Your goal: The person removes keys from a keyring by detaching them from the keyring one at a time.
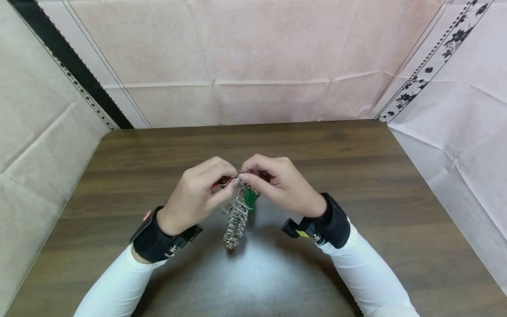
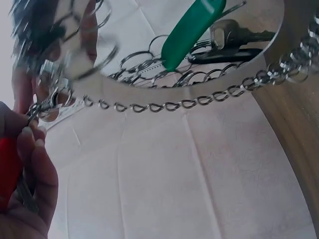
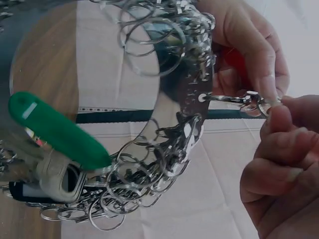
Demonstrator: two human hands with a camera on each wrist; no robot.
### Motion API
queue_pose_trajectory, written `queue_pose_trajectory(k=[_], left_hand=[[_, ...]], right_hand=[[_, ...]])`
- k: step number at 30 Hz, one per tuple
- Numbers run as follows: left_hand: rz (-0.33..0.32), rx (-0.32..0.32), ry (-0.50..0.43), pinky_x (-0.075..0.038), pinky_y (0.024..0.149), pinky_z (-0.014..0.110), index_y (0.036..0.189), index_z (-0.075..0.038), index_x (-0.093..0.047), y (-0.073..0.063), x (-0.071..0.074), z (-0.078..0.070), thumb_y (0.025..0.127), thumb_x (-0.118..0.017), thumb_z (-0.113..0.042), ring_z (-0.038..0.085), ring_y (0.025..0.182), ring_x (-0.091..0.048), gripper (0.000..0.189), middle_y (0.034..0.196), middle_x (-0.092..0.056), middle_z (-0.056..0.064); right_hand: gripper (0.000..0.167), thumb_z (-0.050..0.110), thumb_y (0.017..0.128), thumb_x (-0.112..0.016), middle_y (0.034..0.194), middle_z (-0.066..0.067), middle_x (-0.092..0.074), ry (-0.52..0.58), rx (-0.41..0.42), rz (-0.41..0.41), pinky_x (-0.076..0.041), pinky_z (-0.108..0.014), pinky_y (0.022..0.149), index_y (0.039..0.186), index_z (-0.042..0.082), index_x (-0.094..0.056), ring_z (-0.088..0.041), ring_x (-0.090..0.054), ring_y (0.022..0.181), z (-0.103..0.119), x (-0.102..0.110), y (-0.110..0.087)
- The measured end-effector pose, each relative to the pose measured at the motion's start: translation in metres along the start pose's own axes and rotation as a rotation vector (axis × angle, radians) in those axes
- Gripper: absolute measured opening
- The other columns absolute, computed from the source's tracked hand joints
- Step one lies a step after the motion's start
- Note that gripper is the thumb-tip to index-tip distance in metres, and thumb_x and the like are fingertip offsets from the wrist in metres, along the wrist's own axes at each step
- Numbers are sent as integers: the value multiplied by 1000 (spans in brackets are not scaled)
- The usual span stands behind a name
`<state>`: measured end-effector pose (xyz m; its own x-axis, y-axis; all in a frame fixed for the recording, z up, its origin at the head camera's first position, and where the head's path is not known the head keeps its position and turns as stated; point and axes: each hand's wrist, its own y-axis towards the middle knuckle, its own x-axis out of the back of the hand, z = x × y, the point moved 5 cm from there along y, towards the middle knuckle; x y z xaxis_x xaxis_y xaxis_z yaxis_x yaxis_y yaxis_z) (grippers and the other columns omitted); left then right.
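Note:
A flat metal ring plate (image 3: 187, 87), hung with many split rings and short chains, hangs below the hands in the head view. My left hand (image 1: 202, 187) grips a red key tag (image 2: 9, 167), with part of a key (image 2: 27, 195) showing under the fingers. My right hand (image 1: 277, 182) pinches a small split ring (image 3: 264, 107) at the end of a short chain (image 3: 224, 99), which runs to a hole in the plate's edge. Both hands' fingertips meet at this ring. A green key tag (image 3: 60, 133) and another key (image 2: 238, 35) hang on the plate.
The brown wooden table (image 1: 158, 152) lies beneath, with pale patterned cloth (image 1: 245, 53) behind and along both sides. Black wrist straps (image 1: 336, 222) with small cameras sit over white sleeves (image 1: 372, 273).

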<state>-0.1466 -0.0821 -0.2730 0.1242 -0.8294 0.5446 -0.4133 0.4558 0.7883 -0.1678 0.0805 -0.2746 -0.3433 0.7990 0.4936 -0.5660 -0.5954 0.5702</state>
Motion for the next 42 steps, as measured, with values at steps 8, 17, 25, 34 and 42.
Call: queue_pose_trajectory(k=[8, 17, 25, 34, 42], left_hand=[[32, 7, -10, -45, 66, 18, 93, -3, -66, 1, -2, 0, 103, -56, -18, 9, 78, -56, 21, 88, -64, 4], [17, 108, -31, -44, 72, 17, 98, -3, -64, -1, -5, 3, 106, -53, -25, 9, 81, -54, 26, 92, -63, 4], [-62, 67, 20, -46, 75, 21, 98, -2, -66, -2, -2, 2, 107, -52, -29, 14, 81, -57, 31, 93, -67, 8], [-130, 50, 0, -43, 75, 24, 96, -2, -68, -2, -1, 3, 106, -55, -29, 13, 78, -59, 31, 92, -68, 8], [-142, 39, -9, -41, 72, 25, 96, -2, -69, -2, -3, 4, 104, -58, -29, 14, 72, -55, 30, 92, -68, 9]], right_hand=[[5, -4, 99, -58, 73, -3, -56, -44, 41, 4, -46, -22, 55, 99, 0, -62, -5, -52, 62, 1, -1, -1], [5, -6, 99, -56, 72, -6, -56, 75, 42, -87, -45, -24, 55, 96, -2, -58, -13, -53, 61, -6, -6, -3], [7, 0, 102, -55, 70, -8, -56, 134, 69, -149, -45, -23, 53, 96, -3, -56, -11, -55, 62, -5, -8, -2], [24, 14, 106, -52, 68, -9, -52, 183, 89, -219, -43, -23, 51, 95, -7, -54, -13, -52, 60, -7, -6, -3], [33, 22, 106, -53, 69, -11, -52, 267, 59, -249, -38, -23, 45, 96, -10, -53, -11, -47, 55, -7, -6, -3]])
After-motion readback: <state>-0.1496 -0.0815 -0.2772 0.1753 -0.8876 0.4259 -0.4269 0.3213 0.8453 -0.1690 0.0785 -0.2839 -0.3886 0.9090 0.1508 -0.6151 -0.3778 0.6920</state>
